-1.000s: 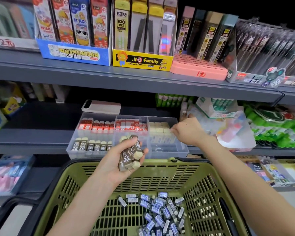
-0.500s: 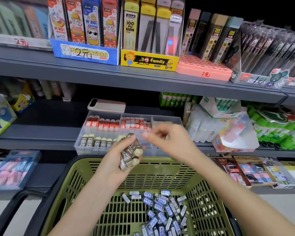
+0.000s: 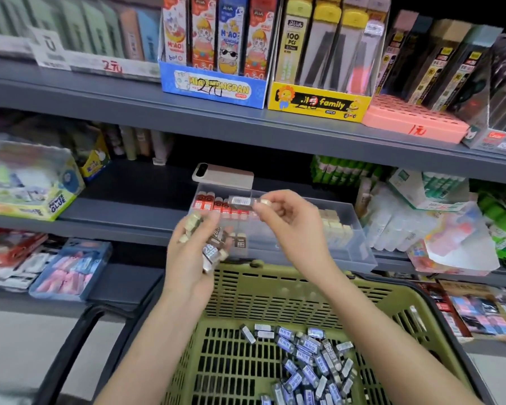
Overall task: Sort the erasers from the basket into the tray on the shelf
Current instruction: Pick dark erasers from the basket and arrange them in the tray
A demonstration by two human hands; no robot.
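Nearest, an olive slotted plastic basket holds a heap of loose erasers, small blocks in dark printed sleeves; above its far rim the left hand grips a bundle of erasers, pale ends protruding; the right hand pinches a single eraser by its pale tip, level over the tray. The tray is clear compartmented plastic on a grey shelf; red-sleeved erasers and cream erasers stand in rows inside; boxed stationery lines the upper shelf.

The basket is shown olive green and slotted; the erasers are wrapped in dark, blue-labelled sleeves; the shelf is coloured grey.
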